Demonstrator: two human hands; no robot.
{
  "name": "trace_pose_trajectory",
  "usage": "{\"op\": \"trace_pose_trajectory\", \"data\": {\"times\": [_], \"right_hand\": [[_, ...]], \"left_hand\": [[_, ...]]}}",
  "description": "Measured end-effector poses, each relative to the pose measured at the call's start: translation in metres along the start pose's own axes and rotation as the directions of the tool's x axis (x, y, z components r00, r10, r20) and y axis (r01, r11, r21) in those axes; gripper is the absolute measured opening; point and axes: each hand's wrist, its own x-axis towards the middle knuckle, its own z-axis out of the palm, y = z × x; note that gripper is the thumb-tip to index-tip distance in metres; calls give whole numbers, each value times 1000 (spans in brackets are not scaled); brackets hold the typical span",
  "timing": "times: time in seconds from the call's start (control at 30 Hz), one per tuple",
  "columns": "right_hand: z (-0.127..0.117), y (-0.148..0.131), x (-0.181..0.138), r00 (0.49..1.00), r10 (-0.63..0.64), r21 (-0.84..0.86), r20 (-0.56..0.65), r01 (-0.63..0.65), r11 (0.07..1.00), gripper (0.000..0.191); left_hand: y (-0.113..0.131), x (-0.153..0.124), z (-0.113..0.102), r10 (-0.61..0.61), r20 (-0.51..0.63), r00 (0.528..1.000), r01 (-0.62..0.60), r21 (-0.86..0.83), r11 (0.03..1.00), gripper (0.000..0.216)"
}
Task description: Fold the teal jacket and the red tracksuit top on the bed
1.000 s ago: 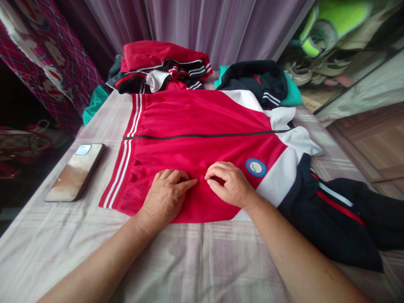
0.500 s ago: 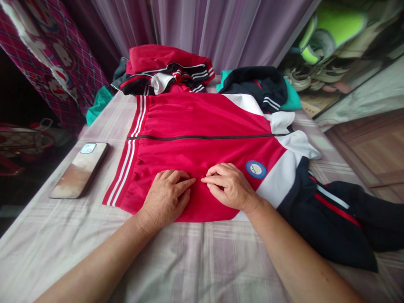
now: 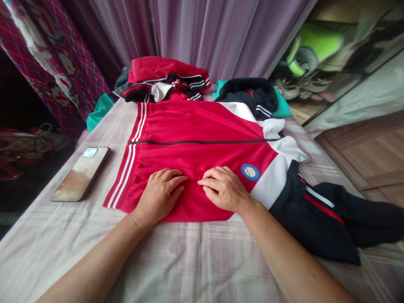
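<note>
A red zip-up track jacket [image 3: 189,122] lies spread sideways, its striped hem at the left and its white collar at the right. Its dark zip runs across the middle, and a round blue badge [image 3: 250,172] sits on the chest. On the near half of the red front rests my left hand [image 3: 161,191], palm down, fingers stretched out and holding nothing. My right hand [image 3: 222,187] lies on the same fabric nearer the badge, fingers extended towards the left hand, with a small gap between the two. The near dark sleeve [image 3: 315,219] trails off to the right.
A phone [image 3: 81,174] lies face down left of the hem. Behind the jacket are a pile of red and black clothes [image 3: 167,69] and a dark garment over green cloth [image 3: 252,90]. Purple curtains [image 3: 202,33] hang at the back; shoes [image 3: 292,88] stand on a shelf at right.
My left hand has shifted slightly left, its fingers flatter on the fabric, and the gap between my hands is wider. The view has tilted and turned a little.
</note>
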Motion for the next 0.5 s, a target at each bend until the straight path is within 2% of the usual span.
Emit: {"op": "trace_pose_trajectory", "data": {"times": [0.1, 0.2, 0.33, 0.5], "right_hand": [[0, -2, 1, 1000, -15, -15, -14, 14, 1000, 15], [-1, -4, 3, 1000, -8, -23, 22, 9, 1000, 15], [-1, -7, 4, 998, -5, -51, 63, 8, 999, 23], [-3, -17, -4, 995, 30, -83, 92, -22, 996, 32]], "left_hand": [[-2, 0, -1, -13, -58, 998, 11, -41, 999, 35], [-5, 1, -2, -9, -64, 998, 9, 8, 1000, 37], [-8, 1, 0, 24, -14, 1000, -23, 33, 999, 36], [-9, 0, -1, 49, -70, 996, -45, 56, 997, 38]]}}
